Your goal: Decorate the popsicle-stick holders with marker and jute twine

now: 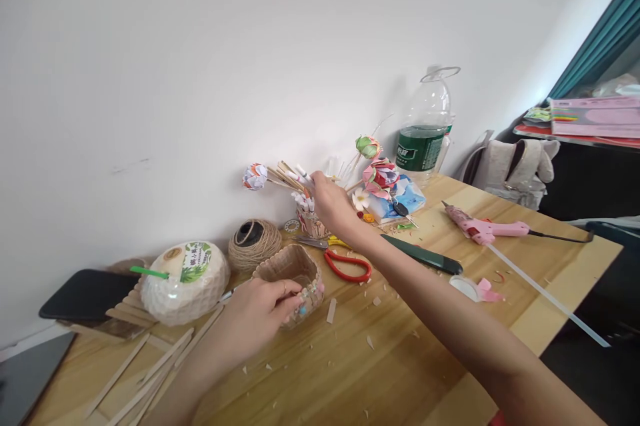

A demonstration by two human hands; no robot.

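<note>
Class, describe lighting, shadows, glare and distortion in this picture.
Head view: the wall brightens toward the curtain, with a soft shadow left of the large bottle; head view again: small glints on the wrapped coconut, and the right forearm looks stretched toward the edge.

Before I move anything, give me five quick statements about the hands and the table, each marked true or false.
1. The left hand is at the scallop-rimmed container. True.
2. The right hand holds the pink glue gun. False: the glue gun lies on the table; that hand is at the stick-filled cup.
3. The large bottle has a red label. False: its label is green.
4. The ball of twine sits beside the wrapped coconut. True.
5. The scissors have blue handles. False: they are red.
</note>
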